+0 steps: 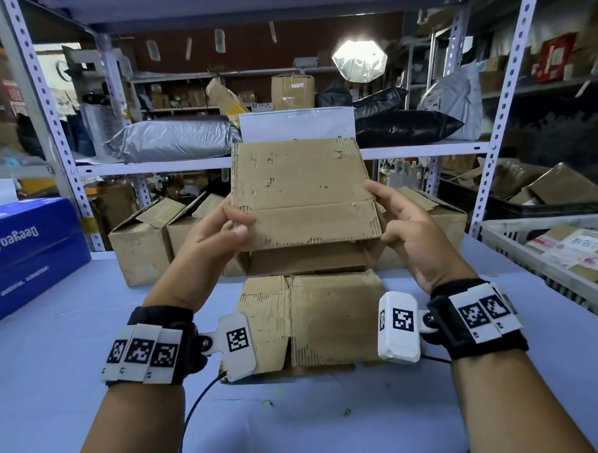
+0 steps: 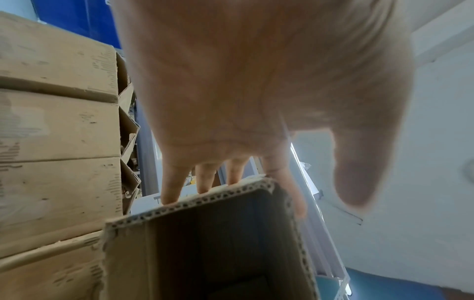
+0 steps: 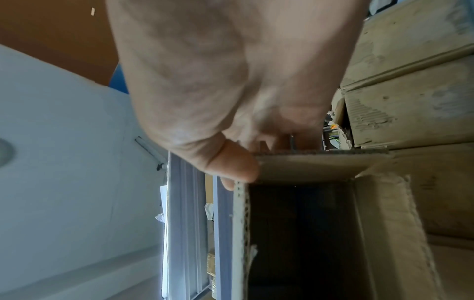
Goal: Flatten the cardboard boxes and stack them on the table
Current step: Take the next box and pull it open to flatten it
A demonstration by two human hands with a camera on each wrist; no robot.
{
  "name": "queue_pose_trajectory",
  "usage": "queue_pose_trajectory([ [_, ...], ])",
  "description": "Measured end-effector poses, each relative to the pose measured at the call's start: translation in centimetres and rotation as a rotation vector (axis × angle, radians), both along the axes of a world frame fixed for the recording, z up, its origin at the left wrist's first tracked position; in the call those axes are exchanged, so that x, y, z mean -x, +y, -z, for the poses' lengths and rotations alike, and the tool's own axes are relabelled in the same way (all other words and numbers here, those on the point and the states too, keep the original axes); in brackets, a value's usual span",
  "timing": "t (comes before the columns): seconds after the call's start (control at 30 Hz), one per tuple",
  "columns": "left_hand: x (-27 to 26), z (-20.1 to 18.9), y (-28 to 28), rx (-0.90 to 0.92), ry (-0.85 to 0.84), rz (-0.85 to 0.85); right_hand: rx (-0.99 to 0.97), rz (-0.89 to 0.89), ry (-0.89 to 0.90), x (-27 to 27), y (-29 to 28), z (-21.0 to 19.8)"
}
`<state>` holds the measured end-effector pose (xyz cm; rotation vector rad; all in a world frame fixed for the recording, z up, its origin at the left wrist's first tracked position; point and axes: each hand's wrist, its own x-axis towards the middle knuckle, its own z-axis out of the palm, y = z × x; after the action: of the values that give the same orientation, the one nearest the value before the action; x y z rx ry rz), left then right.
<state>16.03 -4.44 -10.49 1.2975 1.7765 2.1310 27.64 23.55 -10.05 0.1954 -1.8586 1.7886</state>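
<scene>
I hold an open, worn cardboard box (image 1: 299,185) up over the table, tilted with its open bottom toward me. My left hand (image 1: 237,225) grips its left edge, thumb on the front face. The left wrist view shows those fingers (image 2: 174,188) behind the corrugated rim of the box (image 2: 205,253) and the thumb (image 2: 356,182) standing off it. My right hand (image 1: 381,216) grips the right edge; its thumb (image 3: 236,166) pinches a flap (image 3: 307,168) against the fingers. Flattened cardboard (image 1: 315,321) lies on the pale blue table (image 1: 90,338) right under the held box.
A row of upright cardboard boxes (image 1: 144,246) stands behind the flattened pile, reaching to the right (image 1: 444,220). A blue carton (image 1: 28,252) sits at the table's left. A grey crate (image 1: 517,230) of parcels stands at the right. Metal shelving (image 1: 505,114) rises behind.
</scene>
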Motion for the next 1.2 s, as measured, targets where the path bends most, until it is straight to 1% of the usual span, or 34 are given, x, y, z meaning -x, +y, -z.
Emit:
queue_pose_trajectory([
  [0.07,0.0,-0.2,0.1,-0.038,0.021,-0.061,0.084,-0.044,0.012,0.0,-0.1,-0.1],
  [0.13,0.1,-0.3,0.2,-0.104,0.018,-0.115,0.109,-0.002,0.038,0.1,-0.3,-0.3],
  [0.2,0.0,-0.3,0.4,-0.187,-0.049,-0.135,0.108,0.077,0.054,0.3,-0.4,-0.4],
  [0.27,-0.2,-0.4,0.6,-0.256,-0.105,-0.193,0.101,0.107,0.037,0.5,-0.5,-0.4],
  [0.3,-0.2,-0.4,0.7,-0.282,-0.112,-0.222,0.084,0.107,0.020,0.5,-0.6,-0.4],
  [0.4,-0.2,-0.4,0.9,-0.316,-0.062,-0.321,0.046,0.080,0.002,0.2,-1.3,-0.5],
  [0.43,-0.2,-0.4,1.0,-0.320,-0.059,-0.329,0.077,0.076,0.011,0.2,-1.6,-0.5],
  [0.5,0.0,-0.4,1.1,-0.285,-0.089,-0.395,0.176,0.076,0.053,0.0,-2.0,-0.7],
  [0.53,0.0,-0.5,1.2,-0.247,-0.106,-0.422,0.223,0.078,0.080,-0.1,-2.1,-0.8],
  [0.6,0.1,-0.5,1.2,-0.093,-0.153,-0.453,0.285,0.053,0.102,-0.3,-2.3,-1.0],
  [0.67,0.3,-0.4,1.1,0.068,-0.238,-0.414,0.315,0.053,0.095,-0.5,-2.3,-1.2],
  [0.73,0.2,0.0,1.1,0.162,-0.268,-0.254,0.356,0.072,0.081,-0.6,-1.8,-1.0],
  [0.77,0.1,0.2,1.1,0.174,-0.266,-0.182,0.389,0.078,0.075,-0.6,-1.4,-0.8],
  [0.8,-0.2,0.2,1.2,0.147,-0.278,-0.148,0.421,0.081,0.065,-0.7,-1.1,-0.6],
  [0.83,-0.3,0.1,1.3,0.085,-0.308,-0.154,0.443,0.086,0.046,-0.7,-0.7,-0.5],
  [0.9,-0.2,-0.2,1.3,-0.061,-0.355,-0.209,0.448,0.108,-0.017,-0.6,0.0,-0.3],
  [0.97,-0.3,-0.7,1.2,-0.157,-0.384,-0.235,0.431,0.152,-0.081,-0.4,0.4,-0.2],
  [1.03,-0.4,-0.8,1.2,-0.183,-0.390,-0.206,0.422,0.204,-0.103,-0.1,0.6,-0.1],
  [1.13,-1.0,-0.6,1.5,-0.148,-0.384,-0.126,0.415,0.255,-0.115,0.3,0.4,0.4],
  [1.2,-1.3,-0.5,1.9,-0.149,-0.369,-0.100,0.362,0.267,-0.122,0.5,0.2,0.7],
])
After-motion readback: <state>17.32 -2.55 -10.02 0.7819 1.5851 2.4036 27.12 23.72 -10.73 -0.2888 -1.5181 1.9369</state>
